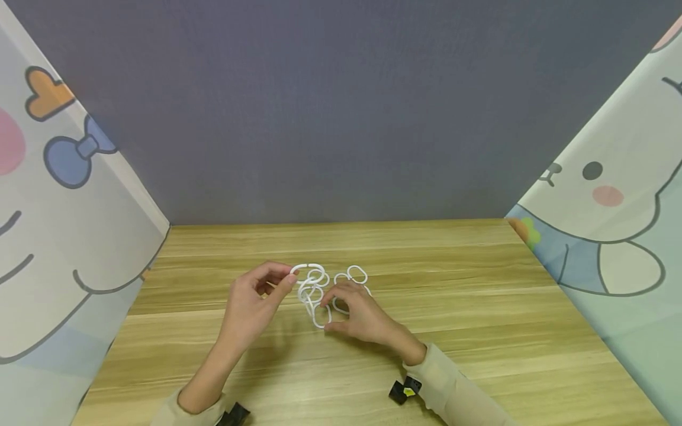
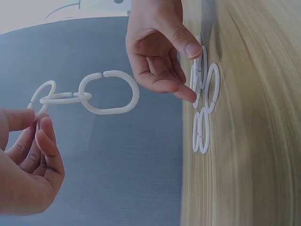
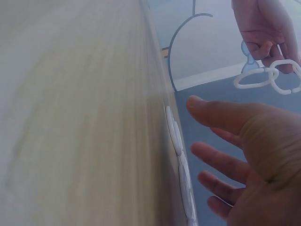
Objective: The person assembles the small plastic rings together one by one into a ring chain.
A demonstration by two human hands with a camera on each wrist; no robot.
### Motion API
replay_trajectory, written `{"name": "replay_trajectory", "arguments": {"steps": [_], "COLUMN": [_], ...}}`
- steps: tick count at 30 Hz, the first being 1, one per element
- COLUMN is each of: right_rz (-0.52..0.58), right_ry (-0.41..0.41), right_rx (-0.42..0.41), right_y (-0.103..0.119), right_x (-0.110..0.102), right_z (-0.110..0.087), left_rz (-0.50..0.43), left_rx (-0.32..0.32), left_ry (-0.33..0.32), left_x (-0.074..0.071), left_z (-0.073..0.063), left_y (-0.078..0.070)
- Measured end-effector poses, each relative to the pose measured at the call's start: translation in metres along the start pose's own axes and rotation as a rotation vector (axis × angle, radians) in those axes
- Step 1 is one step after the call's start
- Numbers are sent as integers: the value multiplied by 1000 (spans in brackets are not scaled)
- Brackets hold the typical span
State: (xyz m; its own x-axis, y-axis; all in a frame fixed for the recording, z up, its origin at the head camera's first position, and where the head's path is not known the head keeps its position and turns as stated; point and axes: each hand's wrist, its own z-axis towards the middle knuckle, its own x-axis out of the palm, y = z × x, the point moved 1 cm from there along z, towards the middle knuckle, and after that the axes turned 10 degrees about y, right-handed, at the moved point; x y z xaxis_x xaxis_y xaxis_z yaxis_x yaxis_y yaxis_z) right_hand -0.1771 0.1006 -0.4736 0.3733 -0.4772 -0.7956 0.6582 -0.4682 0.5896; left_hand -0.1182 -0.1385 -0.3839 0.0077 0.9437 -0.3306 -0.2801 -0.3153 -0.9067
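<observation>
My left hand [image 1: 253, 302] pinches a white oval link [image 1: 309, 265] between thumb and forefinger. Joined below it is a short chain of similar links; in the left wrist view the end link [image 2: 109, 111] hangs free and shows a small gap in its side. My right hand [image 1: 363, 312] hovers low over the table, thumb and fingers spread apart with nothing between them in the right wrist view. Beneath and beside it lie several white links [image 2: 217, 80], partly covered by the hand in the head view.
The wood-grain table [image 1: 479, 319] stretches out on both sides of the hands. A plain dark grey panel [image 1: 335, 118] rises behind it. Cartoon-printed panels [image 1: 629, 177] flank the table left and right.
</observation>
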Motion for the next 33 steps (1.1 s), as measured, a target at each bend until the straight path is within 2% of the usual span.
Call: {"name": "replay_trajectory", "arguments": {"steps": [8, 13, 25, 33], "right_rz": [-38, -66, -75, -126], "right_ry": [85, 77, 117, 120], "right_rx": [-47, -70, -40, -25], "right_y": [2, 2, 5, 5], "right_x": [1, 2, 0, 0], "right_z": [-2, -2, -4, -4], "left_rz": [0, 6, 20, 21], "left_rx": [-2, 0, -8, -12], "left_ry": [8, 9, 12, 13], "left_x": [1, 1, 2, 2], "left_z": [0, 0, 0, 0], "left_y": [0, 1, 1, 0]}}
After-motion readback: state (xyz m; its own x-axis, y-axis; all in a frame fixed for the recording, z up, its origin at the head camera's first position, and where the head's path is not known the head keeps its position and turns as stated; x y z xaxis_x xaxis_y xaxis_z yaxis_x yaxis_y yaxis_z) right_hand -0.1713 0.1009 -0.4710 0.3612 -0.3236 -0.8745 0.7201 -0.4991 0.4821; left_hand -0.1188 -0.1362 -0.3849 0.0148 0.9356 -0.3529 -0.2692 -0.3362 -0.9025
